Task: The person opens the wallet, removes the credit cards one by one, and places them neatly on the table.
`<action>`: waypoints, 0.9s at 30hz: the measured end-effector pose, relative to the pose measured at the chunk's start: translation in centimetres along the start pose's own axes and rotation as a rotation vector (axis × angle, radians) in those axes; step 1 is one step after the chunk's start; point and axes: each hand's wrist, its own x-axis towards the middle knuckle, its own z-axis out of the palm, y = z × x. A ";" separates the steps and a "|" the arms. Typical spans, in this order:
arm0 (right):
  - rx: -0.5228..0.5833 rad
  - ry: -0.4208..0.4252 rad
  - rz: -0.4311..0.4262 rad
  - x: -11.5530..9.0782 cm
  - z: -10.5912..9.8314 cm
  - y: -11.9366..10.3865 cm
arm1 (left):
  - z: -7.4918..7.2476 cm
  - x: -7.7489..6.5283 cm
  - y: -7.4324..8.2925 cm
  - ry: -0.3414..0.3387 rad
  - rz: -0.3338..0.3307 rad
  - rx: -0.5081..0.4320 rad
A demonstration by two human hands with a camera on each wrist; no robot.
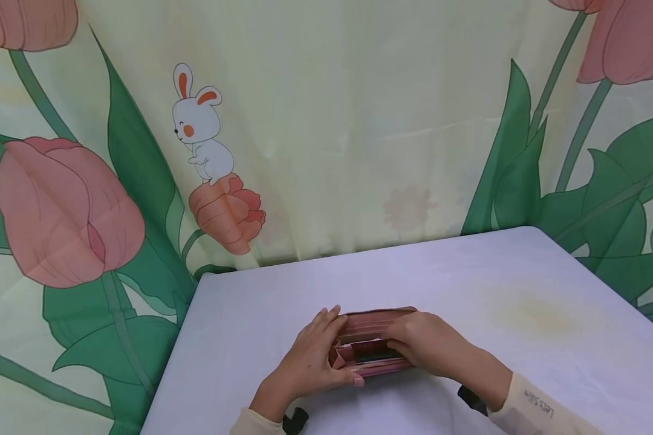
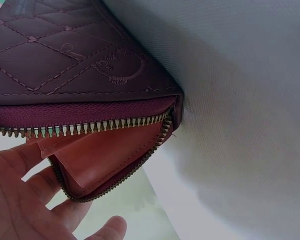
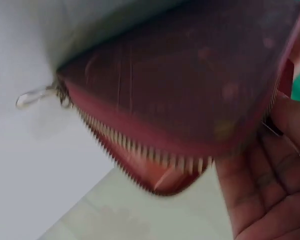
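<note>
A zippered wallet point(image 1: 374, 323), dusky pink inside with card slots, stands unzipped on the white table. Its outside is dark maroon and quilted, with a brass zipper point(image 2: 85, 127), in the left wrist view. My left hand point(image 1: 311, 356) grips the left end, thumb at the front and fingers behind. At the other end my right hand point(image 1: 430, 341) reaches into the opening, its fingers curled at a dark reddish, flat card-like piece point(image 1: 369, 349) between the wallet's sides. Those fingertips are partly hidden. A metal zipper pull point(image 3: 37, 95) hangs at a corner in the right wrist view.
The white tabletop point(image 1: 283, 296) extends around the wallet. Behind it hangs a curtain point(image 1: 332, 121) printed with tulips, leaves and a rabbit. Dark wrist straps point(image 1: 472, 400) show at the cuffs of the pale sleeves point(image 1: 544, 408).
</note>
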 end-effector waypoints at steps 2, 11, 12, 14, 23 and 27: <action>0.105 0.016 0.005 -0.1 -0.7 0.5 | 0.0 -0.1 0.0 -0.003 -0.011 -0.009; 0.473 0.198 0.310 -2.0 -4.1 5.3 | 0.0 -0.1 0.0 -0.008 -0.023 -0.041; 0.503 0.224 0.369 -2.3 -4.5 6.1 | 0.1 -0.1 0.1 -0.008 -0.019 -0.041; 0.556 0.269 0.494 -2.9 -4.7 7.8 | 0.0 -0.1 0.1 -0.006 -0.017 -0.041; 0.793 0.344 1.021 -5.2 -3.2 14.8 | -0.1 -0.2 0.1 -0.012 -0.029 -0.045; 0.848 0.330 1.150 -5.7 -2.2 16.3 | 0.0 -0.2 0.1 -0.012 -0.026 -0.044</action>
